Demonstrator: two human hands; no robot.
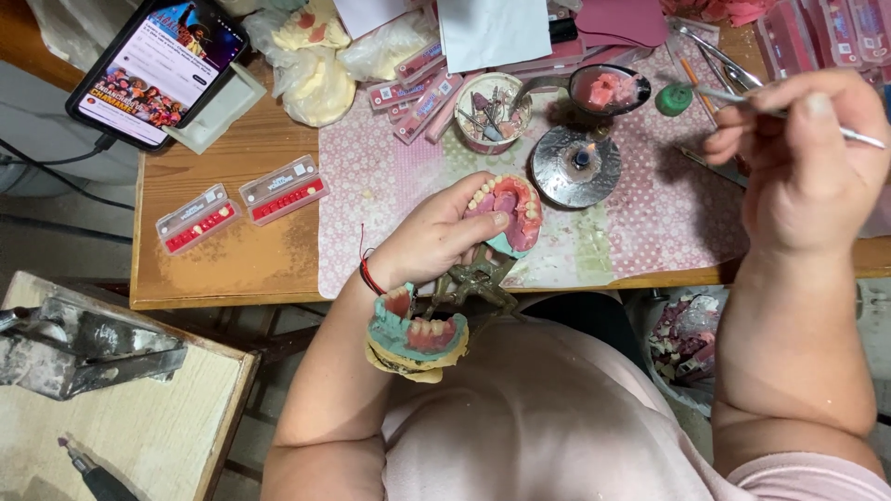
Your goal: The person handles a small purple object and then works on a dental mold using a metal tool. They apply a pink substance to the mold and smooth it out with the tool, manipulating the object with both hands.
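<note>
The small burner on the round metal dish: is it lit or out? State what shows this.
Lit. A small flame shows at the middle of the burner, which stands on the patterned cloth.

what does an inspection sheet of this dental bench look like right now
surface: wooden table partly covered by a pink dotted mat.
job's things: hinged denture model with pink wax gums and teeth; thin metal tool; small lit burner; spoon with pink wax.
clutter: two tooth cards, cup of instruments, plastic bags, more tooth packs at the far edge.
hands: left hand grips the denture model; right hand pinches the metal tool above the mat.
cables: a dark cable runs from the phone.
surroundings: side bench with a metal press and a rotary handpiece.
</note>
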